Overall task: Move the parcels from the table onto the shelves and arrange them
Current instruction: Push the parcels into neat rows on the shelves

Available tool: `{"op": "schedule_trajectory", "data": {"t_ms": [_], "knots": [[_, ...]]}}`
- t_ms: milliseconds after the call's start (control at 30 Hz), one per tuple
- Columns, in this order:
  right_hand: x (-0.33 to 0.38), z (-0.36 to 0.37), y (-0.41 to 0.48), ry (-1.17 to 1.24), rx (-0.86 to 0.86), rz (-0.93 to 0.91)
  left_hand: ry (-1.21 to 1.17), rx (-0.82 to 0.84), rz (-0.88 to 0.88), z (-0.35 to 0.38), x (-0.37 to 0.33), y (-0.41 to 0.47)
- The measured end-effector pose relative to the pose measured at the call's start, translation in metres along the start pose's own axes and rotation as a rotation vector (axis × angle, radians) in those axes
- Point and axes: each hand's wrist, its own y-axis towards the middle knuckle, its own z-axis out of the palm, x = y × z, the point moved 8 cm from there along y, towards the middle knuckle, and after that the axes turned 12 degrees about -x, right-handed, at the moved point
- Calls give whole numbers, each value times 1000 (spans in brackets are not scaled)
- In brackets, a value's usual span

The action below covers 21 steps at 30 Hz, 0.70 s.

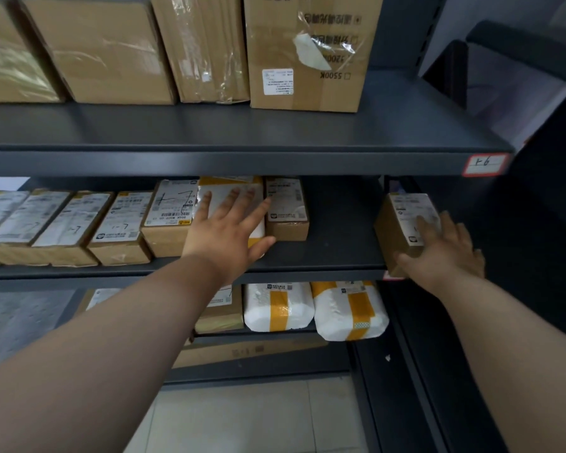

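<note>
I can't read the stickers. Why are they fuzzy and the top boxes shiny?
Head view: clear tape on the big brown cardboard boxes reflects glare; the white paper labels at left are blurred; right of the small brown cardboard box it's dark.

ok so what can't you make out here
Head view only.
table: out of frame
parcel labels: too blurred to read
yellow-and-white parcel: mostly under the left hand
small box: label partly covered by the right hand
brown parcel, lower shelf: partly behind the left forearm
</note>
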Motion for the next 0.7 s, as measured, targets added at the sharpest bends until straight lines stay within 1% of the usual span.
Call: {"op": "schedule_trajectory", "data": {"t_ms": [133,233,533,700], "knots": [[10,14,-1,53,8,-17,11,15,-15,2,6,-6],[22,19,2,45,-3,-40,14,31,-34,6,14,-8],[105,23,8,-33,-26,-189,-9,66,-100,19,45,-18],[132,30,15,-53,-33,-257,9,85,-117,22,60,-17]]}}
